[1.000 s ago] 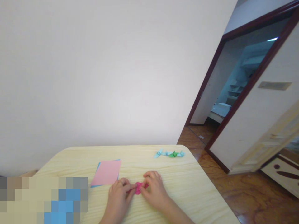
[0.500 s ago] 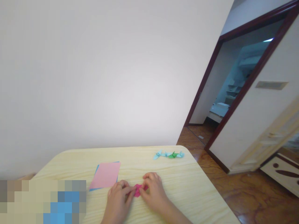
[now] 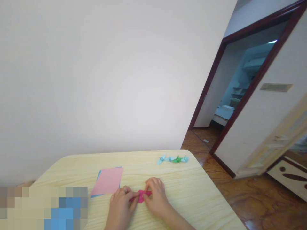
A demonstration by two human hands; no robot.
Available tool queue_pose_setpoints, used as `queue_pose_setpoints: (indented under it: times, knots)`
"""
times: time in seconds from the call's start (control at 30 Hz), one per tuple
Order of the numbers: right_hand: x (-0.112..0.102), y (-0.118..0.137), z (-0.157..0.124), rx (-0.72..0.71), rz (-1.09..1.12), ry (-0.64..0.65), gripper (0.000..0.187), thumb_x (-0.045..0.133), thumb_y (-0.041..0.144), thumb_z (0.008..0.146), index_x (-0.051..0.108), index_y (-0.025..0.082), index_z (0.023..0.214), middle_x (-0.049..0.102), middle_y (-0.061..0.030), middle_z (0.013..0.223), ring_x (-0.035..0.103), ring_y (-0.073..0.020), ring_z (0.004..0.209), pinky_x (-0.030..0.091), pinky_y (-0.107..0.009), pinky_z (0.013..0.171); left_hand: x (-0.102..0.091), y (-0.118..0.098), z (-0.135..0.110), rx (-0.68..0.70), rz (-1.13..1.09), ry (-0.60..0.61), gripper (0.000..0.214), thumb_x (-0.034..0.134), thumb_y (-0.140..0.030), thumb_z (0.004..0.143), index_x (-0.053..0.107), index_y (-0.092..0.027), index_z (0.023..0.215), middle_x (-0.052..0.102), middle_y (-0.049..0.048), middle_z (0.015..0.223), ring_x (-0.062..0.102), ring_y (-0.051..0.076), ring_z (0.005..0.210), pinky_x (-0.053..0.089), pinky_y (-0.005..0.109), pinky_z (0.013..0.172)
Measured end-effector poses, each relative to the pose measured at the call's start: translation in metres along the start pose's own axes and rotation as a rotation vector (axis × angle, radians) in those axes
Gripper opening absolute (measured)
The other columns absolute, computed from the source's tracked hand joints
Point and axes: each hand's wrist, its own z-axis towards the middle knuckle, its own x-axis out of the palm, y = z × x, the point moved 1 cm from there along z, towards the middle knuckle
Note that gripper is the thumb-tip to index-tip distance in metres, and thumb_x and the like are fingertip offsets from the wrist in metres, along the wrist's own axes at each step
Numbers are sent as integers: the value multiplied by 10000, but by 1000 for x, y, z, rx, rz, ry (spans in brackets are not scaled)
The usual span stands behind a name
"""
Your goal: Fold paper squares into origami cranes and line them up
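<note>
A small piece of folded magenta paper point(image 3: 140, 197) is at the near middle of the table, between my two hands. My left hand point(image 3: 122, 203) pinches its left side between thumb and fingers. On the other side, my right hand point(image 3: 155, 196) has its thumb and fingertips closed on the right part of the paper. The fingers cover some of the folds, so the exact shape is hard to make out. Left of the hands lies a stack of pink paper sheets point(image 3: 107, 181), with blue edges peeking out beneath.
Several folded paper cranes, light blue ones and a green one point(image 3: 177, 159), sit in a row near the far right corner of the wooden table point(image 3: 141, 159). A white wall point(image 3: 107, 80) rises behind. A blurred-out patch hides the lower left.
Both hands stay on the magenta paper, with only slight finger movement; a little more of its right end shows under my right hand. The view has shifted slightly.
</note>
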Motion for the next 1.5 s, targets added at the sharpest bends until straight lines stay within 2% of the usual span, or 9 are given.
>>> queue_pose_setpoints:
  times: [0.2, 0.53, 0.7, 0.77, 0.93, 1.07, 1.23, 1.5]
  knots:
    - [2, 4, -1, 27, -17, -24, 143, 624, 148, 651, 508, 206, 713, 544, -11, 823, 469, -207, 852, 321, -314, 797, 3, 1, 0, 18, 18, -3, 156, 554, -306, 766, 706, -309, 801, 608, 4, 715, 573, 176, 718, 402, 305, 675]
    - [0, -12, 3, 44, 88, 16, 254, 511, -18, 619, 542, 203, 739, 567, -17, 849, 486, -190, 880, 345, -287, 796, 5, 4, 0, 14, 14, -22, 151, 565, -280, 756, 705, -321, 794, 612, 5, 717, 577, 184, 722, 400, 315, 671]
    - [-11, -11, 3, -92, 65, 121, 188, 611, 110, 693, 581, 218, 844, 576, -6, 876, 481, -185, 902, 323, -304, 835, 4, 2, -1, 36, 15, -49, 142, 571, -286, 756, 706, -307, 794, 612, 8, 704, 581, 184, 719, 412, 313, 666]
    - [-16, -11, 3, -172, 56, 207, 172, 652, 173, 701, 598, 225, 856, 575, -7, 906, 480, -181, 910, 327, -295, 832, 2, 1, -2, 51, 14, -57, 147, 573, -280, 759, 706, -302, 815, 616, 14, 709, 583, 186, 720, 419, 315, 662]
    - [-21, -11, 5, -215, 29, 275, 97, 606, 185, 775, 647, 258, 824, 584, 1, 857, 500, -160, 866, 340, -276, 800, 1, 0, -4, 79, -29, -57, 182, 557, -252, 780, 691, -306, 891, 641, 35, 799, 592, 195, 768, 446, 341, 688]
    - [-20, -9, 6, -212, 10, 272, 92, 596, 183, 786, 653, 248, 818, 588, -9, 852, 507, -163, 861, 354, -276, 789, 5, 7, -6, 138, -90, -72, 187, 558, -229, 780, 677, -290, 912, 671, 42, 910, 600, 206, 856, 462, 351, 750]
    - [-21, -8, 6, -197, 15, 261, 79, 651, 195, 739, 638, 216, 815, 601, -11, 833, 515, -166, 847, 371, -269, 776, 10, 19, -6, 173, -149, -44, 237, 589, -223, 760, 637, -258, 989, 679, 51, 931, 606, 208, 868, 472, 351, 776]
    - [-24, -1, 3, -243, 45, 251, 109, 592, 170, 775, 615, 215, 871, 572, -19, 902, 509, -154, 863, 381, -255, 780, 12, 19, -4, 175, -115, -40, 175, 591, -253, 767, 669, -255, 924, 667, 59, 892, 611, 204, 838, 485, 342, 759]
